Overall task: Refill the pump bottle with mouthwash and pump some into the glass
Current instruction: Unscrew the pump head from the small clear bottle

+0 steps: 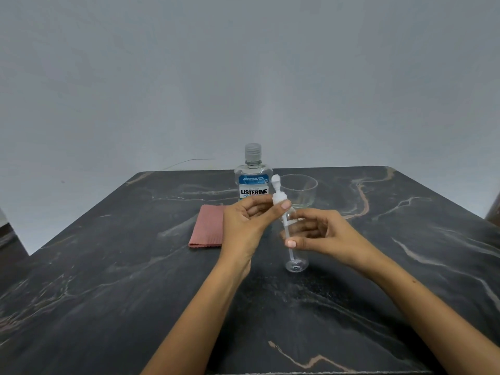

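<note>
Head view shows my left hand [247, 221] pinching the white collar of the pump head [278, 194] between thumb and fingers, while my right hand [316, 234] curls round the clear pump bottle [296, 262], thumb across its front. The bottle stands on its base near the middle of the desk [108, 280], long axis close to upright, leaning slightly toward the far edge; the nozzle tip seems to face the far edge, though I cannot be sure. The dip tube runs down inside nearly to the base. My worry: if I lift the pump out at an angle, the tube could catch the neck and flick drops, or the light empty bottle could tip if my right grip slackens. The mouthwash bottle [253, 174], cap on, and the glass [299, 189] stand just behind, near enough to knock; the pink cloth [207, 228] lies left of my hands.
</note>
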Demonstrator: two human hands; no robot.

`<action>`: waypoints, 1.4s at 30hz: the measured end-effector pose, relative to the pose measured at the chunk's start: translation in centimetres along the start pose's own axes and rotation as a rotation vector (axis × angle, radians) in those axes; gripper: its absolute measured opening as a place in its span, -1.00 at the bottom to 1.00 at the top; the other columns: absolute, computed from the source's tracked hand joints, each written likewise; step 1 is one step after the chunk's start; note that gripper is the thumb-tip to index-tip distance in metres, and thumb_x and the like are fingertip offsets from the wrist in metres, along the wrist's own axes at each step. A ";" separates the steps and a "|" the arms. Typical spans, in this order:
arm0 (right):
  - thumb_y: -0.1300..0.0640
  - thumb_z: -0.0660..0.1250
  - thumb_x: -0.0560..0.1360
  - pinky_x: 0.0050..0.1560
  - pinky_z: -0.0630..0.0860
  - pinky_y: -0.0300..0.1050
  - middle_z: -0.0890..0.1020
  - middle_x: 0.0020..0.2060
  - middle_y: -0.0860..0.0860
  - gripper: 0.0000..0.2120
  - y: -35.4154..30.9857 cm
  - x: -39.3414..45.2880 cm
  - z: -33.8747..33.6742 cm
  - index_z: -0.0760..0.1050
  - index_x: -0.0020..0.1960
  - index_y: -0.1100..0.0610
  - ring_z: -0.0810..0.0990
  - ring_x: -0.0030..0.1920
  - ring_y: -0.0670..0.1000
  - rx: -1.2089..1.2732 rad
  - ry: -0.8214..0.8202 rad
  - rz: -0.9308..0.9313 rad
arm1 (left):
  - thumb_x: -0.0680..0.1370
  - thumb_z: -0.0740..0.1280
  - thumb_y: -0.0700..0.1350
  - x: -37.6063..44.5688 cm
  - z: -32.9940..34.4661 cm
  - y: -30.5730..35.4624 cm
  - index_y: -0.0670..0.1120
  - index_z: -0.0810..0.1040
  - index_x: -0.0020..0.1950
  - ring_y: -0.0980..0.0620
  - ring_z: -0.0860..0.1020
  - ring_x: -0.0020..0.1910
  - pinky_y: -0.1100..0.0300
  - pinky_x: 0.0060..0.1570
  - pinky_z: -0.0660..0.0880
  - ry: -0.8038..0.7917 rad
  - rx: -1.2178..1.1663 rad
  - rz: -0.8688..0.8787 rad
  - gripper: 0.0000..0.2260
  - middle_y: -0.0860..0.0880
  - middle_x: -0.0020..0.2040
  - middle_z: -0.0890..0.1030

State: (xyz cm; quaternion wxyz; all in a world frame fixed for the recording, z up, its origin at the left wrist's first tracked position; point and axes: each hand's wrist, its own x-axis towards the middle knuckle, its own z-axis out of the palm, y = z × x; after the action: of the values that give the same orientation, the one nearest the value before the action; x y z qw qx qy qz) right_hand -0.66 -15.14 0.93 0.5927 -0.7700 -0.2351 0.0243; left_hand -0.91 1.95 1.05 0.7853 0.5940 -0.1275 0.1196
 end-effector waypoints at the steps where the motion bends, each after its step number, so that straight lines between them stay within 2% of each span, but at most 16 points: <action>1: 0.17 0.52 0.25 -0.06 0.58 -0.29 0.72 -0.13 0.05 -0.50 0.0 0.0 0.1 0.54 0.18 0.12 0.69 -0.04 -0.03 0.003 0.000 0.003 | 0.21 0.56 -0.05 0.0 0.0 0.0 -0.12 0.60 0.07 0.04 0.69 -0.04 0.24 -0.01 0.57 -0.021 -0.014 -0.021 -0.53 -0.04 -0.09 0.74; 3: 0.13 0.51 0.23 -0.04 0.58 -0.28 0.71 -0.13 0.05 -0.46 0.0 0.1 0.2 0.53 0.19 0.14 0.69 -0.04 -0.04 0.003 -0.001 0.017 | 0.20 0.55 -0.01 0.1 0.0 0.2 -0.13 0.49 0.23 0.06 0.68 0.02 0.25 0.07 0.56 -0.073 -0.032 -0.065 -0.36 -0.01 -0.02 0.73; 5: 0.11 0.52 0.21 -0.03 0.59 -0.27 0.70 -0.10 0.05 -0.48 0.0 0.2 0.2 0.55 0.15 0.10 0.69 -0.05 -0.05 -0.008 0.020 0.013 | 0.25 0.52 -0.02 0.1 0.0 0.4 -0.11 0.47 0.28 0.08 0.67 0.05 0.25 0.10 0.54 -0.085 -0.039 -0.070 -0.37 0.00 0.00 0.72; 8: 0.10 0.53 0.19 0.03 0.60 -0.23 0.71 -0.08 0.07 -0.55 -0.2 0.2 -0.1 0.56 0.07 0.00 0.69 -0.05 -0.05 -0.010 0.087 -0.011 | 0.28 0.51 -0.06 0.1 -0.1 0.6 -0.11 0.50 0.18 0.09 0.69 -0.04 0.18 0.08 0.51 0.017 -0.051 -0.043 -0.50 -0.03 -0.08 0.74; 12: 0.11 0.53 0.21 0.05 0.61 -0.17 0.72 -0.08 0.06 -0.56 -0.2 0.1 -0.5 0.57 0.08 0.01 0.70 -0.05 0.01 0.010 0.111 -0.034 | 0.26 0.53 -0.12 0.2 -0.3 0.5 -0.08 0.45 0.06 0.10 0.70 -0.10 0.15 0.07 0.55 0.108 -0.072 -0.007 -0.56 0.00 -0.15 0.74; 17: 0.13 0.54 0.23 0.04 0.60 -0.17 0.72 -0.07 0.09 -0.57 -0.3 0.0 0.1 0.56 0.08 0.01 0.70 -0.02 0.02 0.004 0.045 -0.041 | 0.26 0.50 -0.04 0.0 0.1 0.8 -0.12 0.44 0.10 0.10 0.69 -0.03 0.36 -0.08 0.57 -0.001 -0.085 -0.001 -0.53 0.01 -0.09 0.74; 20: 0.22 0.55 0.26 0.07 0.60 -0.12 0.71 -0.04 0.13 -0.57 -0.1 0.2 0.0 0.56 0.09 0.04 0.69 -0.01 0.04 -0.024 0.055 -0.039 | 0.28 0.48 -0.01 -0.2 0.3 1.0 -0.19 0.44 0.13 0.09 0.69 -0.08 0.32 -0.09 0.56 -0.001 -0.078 0.028 -0.49 0.01 -0.12 0.74; 24: 0.25 0.53 0.29 0.02 0.60 -0.20 0.70 -0.04 0.12 -0.56 0.0 0.3 -0.4 0.54 0.15 0.12 0.69 -0.04 0.02 -0.012 0.118 -0.047 | 0.22 0.51 0.01 -0.1 0.1 1.0 -0.11 0.44 -0.04 0.08 0.70 -0.11 0.20 -0.03 0.56 0.102 -0.062 0.085 -0.56 0.01 -0.18 0.73; 28: 0.18 0.53 0.28 0.07 0.60 -0.15 0.69 -0.01 0.13 -0.52 0.1 0.3 -0.2 0.53 0.18 0.15 0.69 0.00 0.03 -0.022 0.089 -0.065 | 0.22 0.53 -0.08 0.0 0.0 1.0 -0.08 0.43 0.01 0.03 0.69 -0.04 0.26 -0.06 0.59 0.076 -0.071 0.086 -0.55 -0.05 -0.10 0.73; 31: 0.08 0.54 0.22 0.08 0.60 -0.14 0.70 -0.02 0.10 -0.49 0.1 0.2 0.1 0.55 0.15 0.08 0.69 0.00 0.00 -0.050 0.064 -0.078 | 0.26 0.51 -0.15 -0.1 0.1 0.9 -0.09 0.44 0.03 0.07 0.70 -0.07 0.37 -0.16 0.55 0.014 -0.084 0.075 -0.59 -0.02 -0.10 0.74; 34: 0.03 0.55 0.20 0.08 0.59 -0.18 0.70 -0.02 0.05 -0.50 0.3 0.3 0.1 0.55 0.12 -0.01 0.68 0.01 -0.04 -0.074 0.073 -0.079 | 0.24 0.52 -0.15 -0.1 0.2 0.9 -0.10 0.46 0.01 0.04 0.70 -0.08 0.35 -0.16 0.56 0.040 -0.084 0.100 -0.59 -0.04 -0.11 0.74; 36: 0.05 0.57 0.22 0.05 0.58 -0.25 0.70 -0.02 -0.01 -0.52 0.4 0.3 -0.1 0.55 0.10 -0.07 0.66 0.03 -0.10 -0.099 0.076 -0.072 | 0.22 0.53 -0.13 -0.1 0.1 0.9 -0.08 0.48 -0.02 0.03 0.70 -0.09 0.32 -0.14 0.57 0.079 -0.081 0.136 -0.60 -0.05 -0.12 0.74; 38: 0.12 0.58 0.25 0.03 0.57 -0.30 0.68 0.01 -0.06 -0.52 0.6 0.4 -0.2 0.54 0.13 -0.05 0.65 0.04 -0.16 -0.140 0.077 -0.067 | 0.21 0.55 -0.10 0.0 -0.1 0.9 -0.07 0.50 -0.03 0.04 0.70 -0.09 0.31 -0.13 0.58 0.113 -0.079 0.178 -0.61 -0.03 -0.14 0.73; 42: 0.19 0.57 0.28 0.09 0.57 -0.22 0.68 0.04 0.00 -0.51 0.6 0.6 -0.5 0.53 0.17 0.04 0.65 0.06 -0.12 -0.162 0.069 -0.045 | 0.23 0.55 -0.11 0.2 -0.1 1.2 -0.08 0.56 -0.05 0.08 0.69 -0.13 0.33 -0.13 0.57 0.161 -0.105 0.240 -0.65 0.00 -0.19 0.72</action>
State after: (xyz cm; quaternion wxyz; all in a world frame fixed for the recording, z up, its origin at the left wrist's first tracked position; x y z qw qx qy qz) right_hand 0.19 -15.45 0.65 0.5368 -0.8102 -0.2329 -0.0347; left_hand -1.14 2.35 2.14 0.8030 0.5211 -0.1403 0.2531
